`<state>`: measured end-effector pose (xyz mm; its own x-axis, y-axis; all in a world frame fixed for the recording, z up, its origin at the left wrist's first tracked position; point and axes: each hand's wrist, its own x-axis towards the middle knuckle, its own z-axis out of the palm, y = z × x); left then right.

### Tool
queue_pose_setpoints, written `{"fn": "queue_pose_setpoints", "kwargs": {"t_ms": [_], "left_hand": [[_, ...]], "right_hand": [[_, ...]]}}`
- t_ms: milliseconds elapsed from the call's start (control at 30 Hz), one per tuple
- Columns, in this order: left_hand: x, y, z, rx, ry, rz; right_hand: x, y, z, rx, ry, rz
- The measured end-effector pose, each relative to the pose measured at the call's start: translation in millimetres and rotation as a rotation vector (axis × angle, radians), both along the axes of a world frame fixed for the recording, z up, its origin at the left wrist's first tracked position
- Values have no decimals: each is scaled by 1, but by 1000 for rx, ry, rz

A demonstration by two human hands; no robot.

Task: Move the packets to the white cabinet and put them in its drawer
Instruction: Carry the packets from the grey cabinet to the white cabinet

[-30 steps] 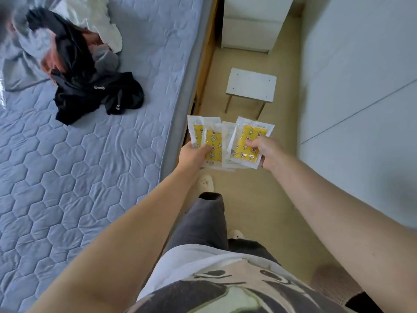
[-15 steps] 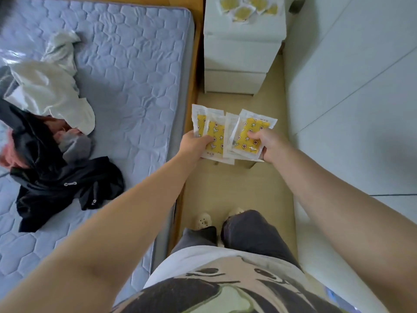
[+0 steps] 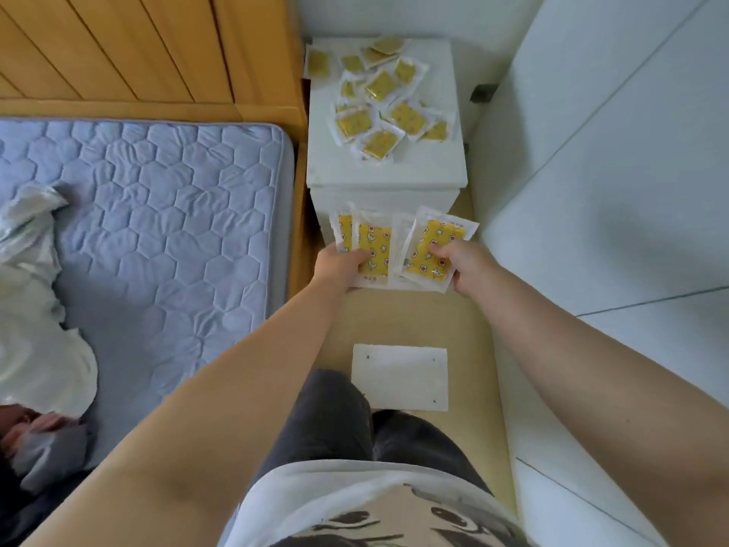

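Note:
I hold a fan of yellow-and-white packets in front of the white cabinet (image 3: 384, 179). My left hand (image 3: 341, 266) grips the left packets (image 3: 372, 242), thumb on top. My right hand (image 3: 467, 266) pinches the right packet (image 3: 434, 246), which overlaps the others. Several more yellow packets (image 3: 378, 108) lie scattered on the cabinet's top. The cabinet's drawer front shows just behind the held packets, and it looks closed.
A bed with a blue quilted mattress (image 3: 157, 230) and wooden headboard (image 3: 138, 49) lies to the left, with clothes (image 3: 35, 349) piled on it. A small white stool (image 3: 400, 377) stands on the wooden floor by my legs. White wardrobe doors (image 3: 611, 191) line the right.
I have walked forward along the bed. The cabinet is much closer and the stool has passed from ahead of my hands to below them. Both hands keep their hold on the packets.

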<state>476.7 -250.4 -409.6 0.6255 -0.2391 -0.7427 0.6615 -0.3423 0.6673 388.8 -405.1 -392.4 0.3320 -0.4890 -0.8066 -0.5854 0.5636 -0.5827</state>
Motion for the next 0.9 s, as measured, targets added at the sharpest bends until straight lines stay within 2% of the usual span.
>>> {"fn": "queue_pose_setpoints", "kwargs": {"t_ms": [300, 433, 533, 667, 733, 800, 900], "left_hand": [[192, -117, -49, 151, 33, -160], [281, -164, -72, 228, -75, -286], [334, -191, -90, 299, -138, -345], [370, -218, -115, 246, -213, -405], [374, -224, -130, 231, -273, -519], [374, -225, -145, 355, -377, -762], [371, -222, -168, 503, -469, -1068]], "right_hand": [[173, -108, -62, 78, 136, -180], [252, -151, -85, -33, 294, -106], [301, -180, -103, -119, 341, -35], [347, -205, -125, -210, 268, -45], [356, -209, -137, -298, 319, 22], [359, -205, -146, -358, 397, 161], [358, -196, -156, -318, 423, 275]]}}
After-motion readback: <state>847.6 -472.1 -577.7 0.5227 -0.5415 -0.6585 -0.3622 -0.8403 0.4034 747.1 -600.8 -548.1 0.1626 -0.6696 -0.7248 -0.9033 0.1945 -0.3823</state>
